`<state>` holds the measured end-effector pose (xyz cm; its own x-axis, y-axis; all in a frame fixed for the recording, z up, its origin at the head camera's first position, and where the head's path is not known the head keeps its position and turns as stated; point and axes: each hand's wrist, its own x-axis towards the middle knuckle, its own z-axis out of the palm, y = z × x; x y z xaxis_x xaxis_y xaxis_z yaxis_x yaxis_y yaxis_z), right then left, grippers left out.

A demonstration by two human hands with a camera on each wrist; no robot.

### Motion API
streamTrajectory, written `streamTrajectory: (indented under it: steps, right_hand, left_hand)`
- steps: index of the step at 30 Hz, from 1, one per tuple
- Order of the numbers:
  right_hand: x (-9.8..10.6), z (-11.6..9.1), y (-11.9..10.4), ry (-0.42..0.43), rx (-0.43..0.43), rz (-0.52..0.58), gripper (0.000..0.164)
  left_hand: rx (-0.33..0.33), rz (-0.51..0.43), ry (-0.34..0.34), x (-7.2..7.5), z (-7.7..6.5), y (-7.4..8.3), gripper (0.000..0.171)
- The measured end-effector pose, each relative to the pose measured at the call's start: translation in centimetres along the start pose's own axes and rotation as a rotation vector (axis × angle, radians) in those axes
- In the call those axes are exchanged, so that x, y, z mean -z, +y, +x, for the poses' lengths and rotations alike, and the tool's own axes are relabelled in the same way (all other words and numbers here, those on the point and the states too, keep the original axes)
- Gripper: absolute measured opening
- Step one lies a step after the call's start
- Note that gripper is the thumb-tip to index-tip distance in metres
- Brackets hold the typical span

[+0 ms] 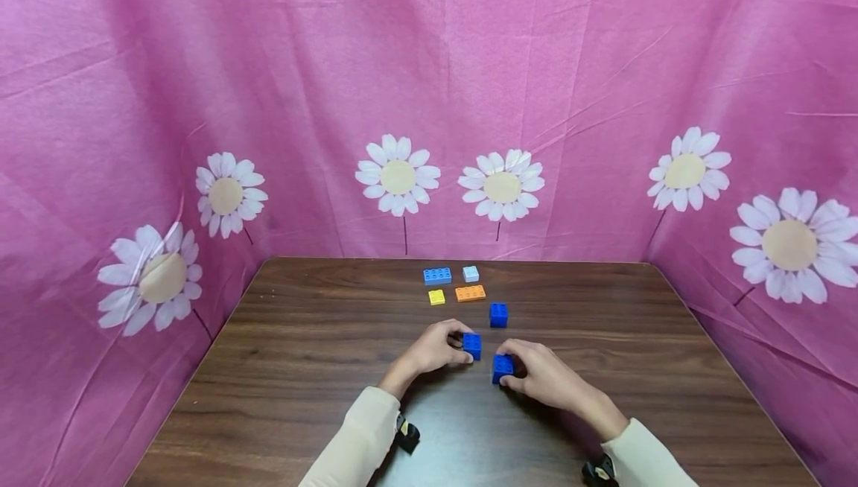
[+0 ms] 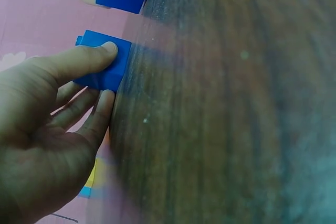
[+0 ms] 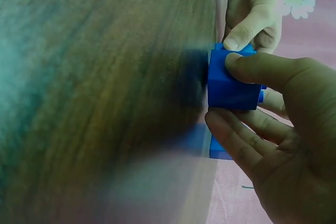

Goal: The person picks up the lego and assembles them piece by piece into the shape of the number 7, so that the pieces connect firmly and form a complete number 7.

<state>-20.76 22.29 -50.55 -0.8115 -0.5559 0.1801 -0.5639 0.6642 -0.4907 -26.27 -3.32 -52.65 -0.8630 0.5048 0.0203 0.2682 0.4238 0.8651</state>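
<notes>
My left hand (image 1: 436,347) pinches a dark blue toy brick (image 1: 472,346) between thumb and fingers, close over the wooden table (image 1: 322,427). In the left wrist view the thumb lies across one face of this brick (image 2: 113,75), with fingertips at its opposite side. A second dark blue brick (image 1: 502,369) is gripped by my right hand (image 1: 546,375), a little nearer to me and to the right. Its studs show beside my fingers in the right wrist view, where the brick (image 3: 231,94) partly hides the left hand's brick. A gap separates the two held bricks in the head view.
Just beyond the hands stands a third dark blue brick (image 1: 498,315). Farther back lie a lighter blue brick (image 1: 437,276), a pale blue brick (image 1: 471,274), a yellow brick (image 1: 436,297) and an orange brick (image 1: 471,293). Pink flowered cloth (image 1: 442,62) hangs around the table.
</notes>
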Motion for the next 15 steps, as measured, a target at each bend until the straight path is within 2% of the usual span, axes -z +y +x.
streamTrajectory:
  steps: [6,11,15]
  right_hand:
    - [0.8,0.5,-0.7,0.036,0.024,-0.014,0.032]
    - [1.7,1.3,-1.2,0.036,-0.013,-0.020,0.035]
    - [2.3,2.0,-1.6,0.047,-0.024,-0.033,0.036]
  left_hand:
    - [0.003,-0.012,-0.014,0.1,-0.3,0.0,0.045]
    - [-0.005,-0.050,-0.024,0.1,-0.3,0.1,0.053]
    - [-0.010,-0.033,-0.006,0.0,-0.3,0.3,0.045]
